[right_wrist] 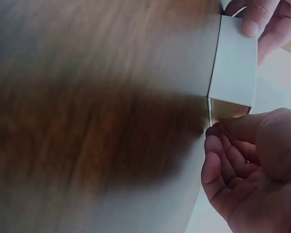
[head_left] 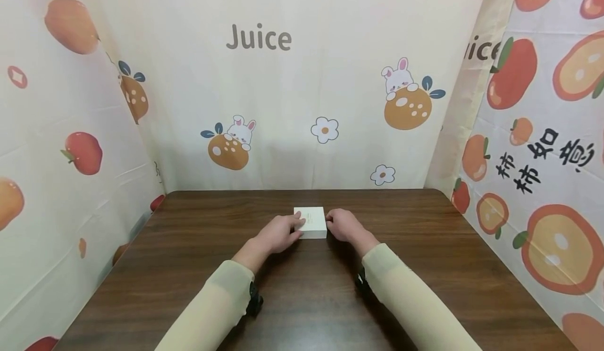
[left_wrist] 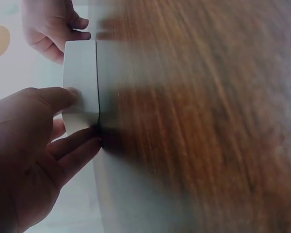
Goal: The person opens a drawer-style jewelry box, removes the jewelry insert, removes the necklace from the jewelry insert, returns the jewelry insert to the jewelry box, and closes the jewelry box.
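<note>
A small white box (head_left: 313, 220) lies flat on the brown wooden table, with faint small print on its top. My left hand (head_left: 283, 231) grips its left end; in the left wrist view the thumb presses the long front side of the box (left_wrist: 82, 63) while fingers lie round the end. At the opposite end, my right hand (head_left: 345, 224) has curled fingers. In the right wrist view, thumb and forefinger of that right hand (right_wrist: 254, 165) pinch low at the box's brownish end face (right_wrist: 228, 109); what lies between the fingertips is hidden.
The wooden table (head_left: 302, 298) has its far edge just beyond the box. Behind it hangs a cream curtain (head_left: 292, 83) with printed fruit and rabbits, and more printed cloth (head_left: 533, 183) closes off the right side. A dark device (head_left: 255, 299) sits on the left wrist.
</note>
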{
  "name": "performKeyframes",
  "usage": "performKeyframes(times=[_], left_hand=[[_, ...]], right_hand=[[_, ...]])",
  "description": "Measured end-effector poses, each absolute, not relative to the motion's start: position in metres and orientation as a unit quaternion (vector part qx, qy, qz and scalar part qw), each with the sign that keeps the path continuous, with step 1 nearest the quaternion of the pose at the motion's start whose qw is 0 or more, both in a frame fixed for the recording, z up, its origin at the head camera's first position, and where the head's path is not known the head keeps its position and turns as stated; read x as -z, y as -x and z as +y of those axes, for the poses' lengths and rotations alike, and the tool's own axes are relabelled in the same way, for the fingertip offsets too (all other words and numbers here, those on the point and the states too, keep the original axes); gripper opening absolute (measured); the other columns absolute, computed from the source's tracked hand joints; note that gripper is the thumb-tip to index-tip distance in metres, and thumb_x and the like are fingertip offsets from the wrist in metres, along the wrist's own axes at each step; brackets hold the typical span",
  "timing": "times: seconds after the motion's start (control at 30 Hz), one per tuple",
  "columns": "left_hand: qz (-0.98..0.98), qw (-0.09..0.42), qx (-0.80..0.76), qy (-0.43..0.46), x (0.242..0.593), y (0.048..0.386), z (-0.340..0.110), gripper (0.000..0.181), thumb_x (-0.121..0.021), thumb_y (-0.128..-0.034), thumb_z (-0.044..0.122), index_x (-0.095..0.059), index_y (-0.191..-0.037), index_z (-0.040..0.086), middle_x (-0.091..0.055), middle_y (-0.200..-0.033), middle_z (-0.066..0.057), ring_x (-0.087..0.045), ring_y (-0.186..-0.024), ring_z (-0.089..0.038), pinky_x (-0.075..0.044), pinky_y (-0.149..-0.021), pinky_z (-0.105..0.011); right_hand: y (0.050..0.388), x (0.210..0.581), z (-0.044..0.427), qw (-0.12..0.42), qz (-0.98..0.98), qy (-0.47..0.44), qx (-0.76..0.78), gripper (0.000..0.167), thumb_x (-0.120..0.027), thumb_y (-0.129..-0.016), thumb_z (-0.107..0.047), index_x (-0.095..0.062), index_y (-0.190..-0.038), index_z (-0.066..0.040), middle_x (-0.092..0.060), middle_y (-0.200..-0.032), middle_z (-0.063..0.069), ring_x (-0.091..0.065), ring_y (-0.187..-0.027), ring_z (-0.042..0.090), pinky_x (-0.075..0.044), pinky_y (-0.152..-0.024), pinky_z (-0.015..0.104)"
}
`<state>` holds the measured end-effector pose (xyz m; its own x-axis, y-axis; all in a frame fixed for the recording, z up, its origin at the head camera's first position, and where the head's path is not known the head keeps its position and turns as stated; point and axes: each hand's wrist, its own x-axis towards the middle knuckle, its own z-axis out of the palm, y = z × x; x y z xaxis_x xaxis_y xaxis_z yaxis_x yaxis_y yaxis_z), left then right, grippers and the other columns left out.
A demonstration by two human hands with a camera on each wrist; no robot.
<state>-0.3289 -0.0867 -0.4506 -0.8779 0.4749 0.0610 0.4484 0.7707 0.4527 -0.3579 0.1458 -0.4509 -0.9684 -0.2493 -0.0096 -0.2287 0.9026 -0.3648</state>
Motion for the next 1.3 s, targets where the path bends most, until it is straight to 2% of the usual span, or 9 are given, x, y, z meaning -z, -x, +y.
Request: performKeyframes(times=[0.37,0.7,1.3], left_hand=[[0.942,0.036,-0.235,-0.236,0.4480,0.3288,-0.0860,0.048,-0.069,-0.1096,0.022,-0.062,-0.156,0.011,-0.047,-0.172,-0.013,-0.053,-0.155,-0.031,-0.045,-0.127,-0.050],[0.941,0.033,-0.247,-0.229,0.4509,0.3286,-0.0862,0.050,-0.070,-0.1095,0.022,-0.060,-0.157,0.011,-0.047,-0.171,-0.013,-0.053,-0.155,-0.032,-0.045,-0.127,-0.050],[0.938,0.040,-0.256,-0.231,0.4532,0.3272,-0.0862,0.051,-0.070,-0.1092,0.021,-0.060,-0.158,0.011,-0.047,-0.172,-0.013,-0.053,-0.155,-0.032,-0.046,-0.127,-0.050]], right_hand=[[0.3590,0.4507,0.1447,0.026,0.977,0.100,0.189,0.021,-0.062,-0.110,-0.012,-0.079,-0.118,-0.002,-0.078,-0.111,0.014,-0.064,-0.088,0.026,-0.059,-0.087,0.041],[0.3610,0.4522,0.1456,0.024,0.977,0.106,0.185,0.022,-0.062,-0.110,-0.014,-0.080,-0.117,-0.003,-0.079,-0.111,0.013,-0.063,-0.089,0.026,-0.060,-0.088,0.042],[0.3613,0.4549,0.1470,0.025,0.977,0.096,0.187,0.022,-0.062,-0.110,-0.014,-0.082,-0.111,-0.005,-0.075,-0.098,0.010,-0.062,-0.081,0.023,-0.057,-0.077,0.035]])
